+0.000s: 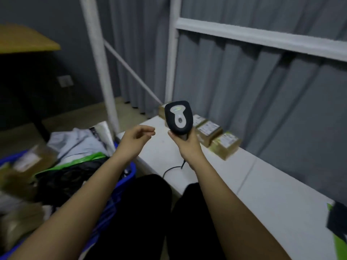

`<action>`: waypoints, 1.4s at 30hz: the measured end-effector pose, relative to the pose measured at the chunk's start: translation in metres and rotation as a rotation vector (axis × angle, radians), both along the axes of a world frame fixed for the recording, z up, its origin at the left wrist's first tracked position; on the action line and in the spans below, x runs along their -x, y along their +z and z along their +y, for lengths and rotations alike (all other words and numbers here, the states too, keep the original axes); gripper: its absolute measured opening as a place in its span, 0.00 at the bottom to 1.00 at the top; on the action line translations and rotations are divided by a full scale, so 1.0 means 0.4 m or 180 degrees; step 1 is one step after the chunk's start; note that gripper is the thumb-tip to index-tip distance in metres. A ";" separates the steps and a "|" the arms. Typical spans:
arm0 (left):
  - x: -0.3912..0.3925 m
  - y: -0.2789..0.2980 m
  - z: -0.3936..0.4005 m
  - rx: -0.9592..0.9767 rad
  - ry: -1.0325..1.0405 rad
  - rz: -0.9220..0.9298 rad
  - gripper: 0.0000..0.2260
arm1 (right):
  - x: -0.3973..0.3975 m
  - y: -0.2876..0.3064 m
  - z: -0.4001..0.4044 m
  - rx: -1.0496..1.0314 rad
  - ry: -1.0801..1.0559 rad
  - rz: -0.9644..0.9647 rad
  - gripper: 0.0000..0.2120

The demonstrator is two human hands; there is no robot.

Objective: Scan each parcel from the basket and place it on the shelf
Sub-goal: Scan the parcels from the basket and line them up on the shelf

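Right now R hand [187, 145] grips scanner [179, 117] upright, fingers wrapped round handle, ready to aim. L hand [136, 139] holds nothing, fingers loosely curled, prob. heading for next parcel in basket [129, 177] below-left. Scanned parcels [216, 136] sit on shelf [262, 184] just beyond R fingers.

Upper left of my view, a tan wooden tabletop [24, 41] juts out over a dark table leg [38, 121], and a pale square wall socket [65, 81] sits on the dark grey wall [62, 25] beneath it. Pleated grey curtain [244, 87] hangs along the back, reaching down to a beige floor [82, 114]. Near bottom centre I see black trouser legs [150, 212].
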State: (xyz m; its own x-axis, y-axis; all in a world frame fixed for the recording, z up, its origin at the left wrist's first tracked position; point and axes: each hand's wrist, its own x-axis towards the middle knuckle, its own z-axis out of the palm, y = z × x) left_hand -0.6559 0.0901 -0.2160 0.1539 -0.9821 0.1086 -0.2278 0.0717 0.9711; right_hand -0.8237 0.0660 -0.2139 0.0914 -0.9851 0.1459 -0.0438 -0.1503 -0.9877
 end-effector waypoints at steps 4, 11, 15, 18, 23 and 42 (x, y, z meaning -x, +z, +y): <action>-0.247 -0.051 0.097 -0.0177 0.0572 0.0047 0.07 | -0.234 -0.009 -0.010 -0.0062 0.0536 0.0227 0.26; -0.553 -0.223 0.202 -0.0836 0.1302 0.0087 0.05 | -0.530 -0.127 0.001 -0.0458 0.1270 0.0719 0.22; -0.623 -0.355 0.221 -0.1314 0.1570 -0.0028 0.10 | -0.580 -0.221 -0.001 -0.1002 0.1265 0.0634 0.15; -0.631 -0.445 0.214 -0.1512 0.1574 0.0036 0.11 | -0.581 -0.289 -0.023 -0.1361 0.1025 0.0529 0.08; -0.630 -0.511 0.127 -0.1261 0.1296 -0.0569 0.17 | -0.574 -0.358 -0.081 -0.1526 0.0916 0.0792 0.04; -0.657 -0.504 -0.002 -0.0533 0.1406 -0.2909 0.05 | -0.614 -0.327 -0.123 -0.1413 0.0461 0.0244 0.03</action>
State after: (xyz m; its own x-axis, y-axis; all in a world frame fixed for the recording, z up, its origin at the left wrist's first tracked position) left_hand -0.3930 0.0893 -0.4176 0.4324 -0.8712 0.2325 -0.8580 -0.3181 0.4034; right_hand -0.5780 0.0167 -0.3445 0.2266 -0.9270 -0.2989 -0.1287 0.2757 -0.9526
